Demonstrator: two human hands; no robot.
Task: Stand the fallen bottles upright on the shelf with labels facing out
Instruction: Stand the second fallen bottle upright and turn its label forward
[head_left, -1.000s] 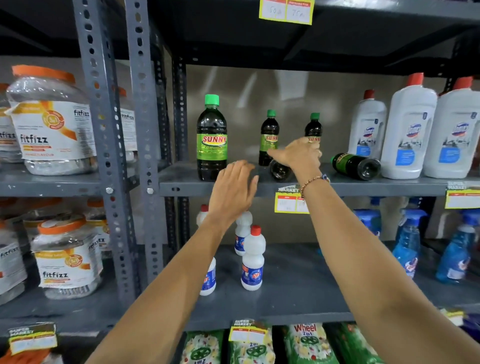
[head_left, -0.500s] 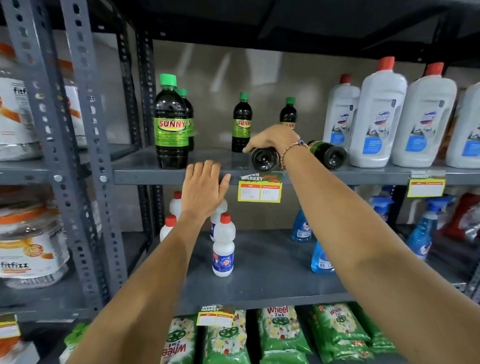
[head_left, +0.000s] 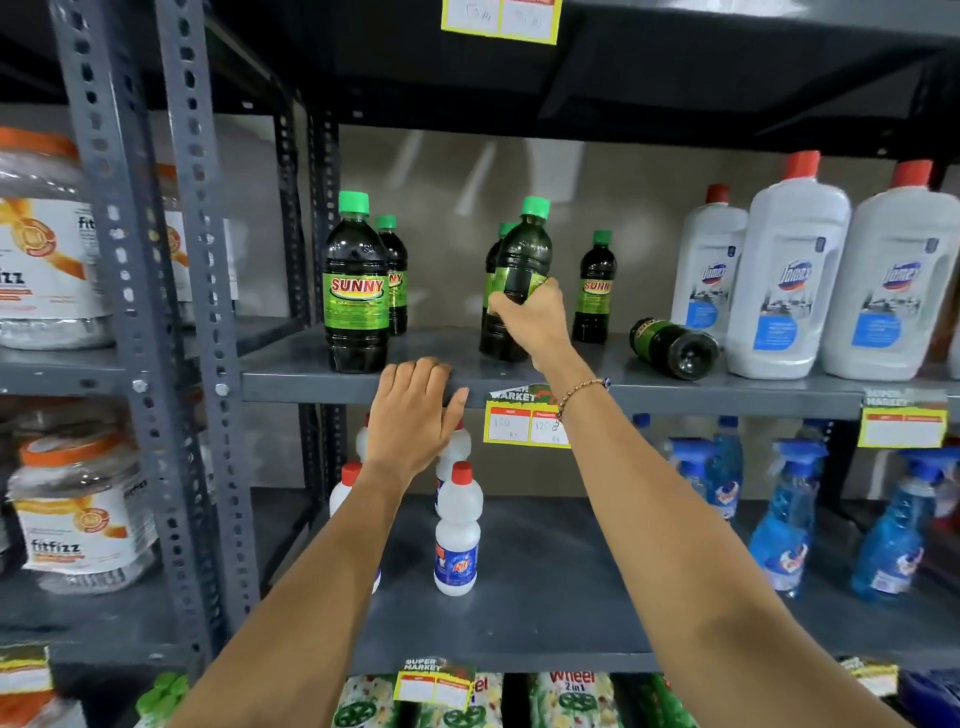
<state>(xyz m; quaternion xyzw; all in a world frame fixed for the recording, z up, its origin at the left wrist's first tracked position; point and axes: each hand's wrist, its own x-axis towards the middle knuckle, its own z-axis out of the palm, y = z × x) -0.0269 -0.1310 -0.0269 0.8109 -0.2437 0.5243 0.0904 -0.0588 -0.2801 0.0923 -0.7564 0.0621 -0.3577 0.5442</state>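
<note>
My right hand (head_left: 532, 325) grips a dark green-capped Sunny bottle (head_left: 519, 260) around its middle, holding it nearly upright on the grey shelf (head_left: 675, 389), its label turned mostly away. Another dark bottle (head_left: 672, 347) lies on its side to the right, base toward me. Upright Sunny bottles stand at the left front (head_left: 356, 291), behind it (head_left: 395, 280), behind the held one, and at the back right (head_left: 595, 291). My left hand (head_left: 415, 415) rests flat, fingers apart, on the shelf's front edge.
Large white Domex jugs (head_left: 784, 270) crowd the shelf right of the fallen bottle. Perforated grey uprights (head_left: 176, 312) stand at the left, with fitfizz jars (head_left: 47, 249) beyond. Below are small white bottles (head_left: 457, 535) and blue spray bottles (head_left: 779, 530).
My right hand has lifted the fallen bottle it was grasping from lying flat to nearly upright. The left hand stays at the shelf edge. The view has shifted.
</note>
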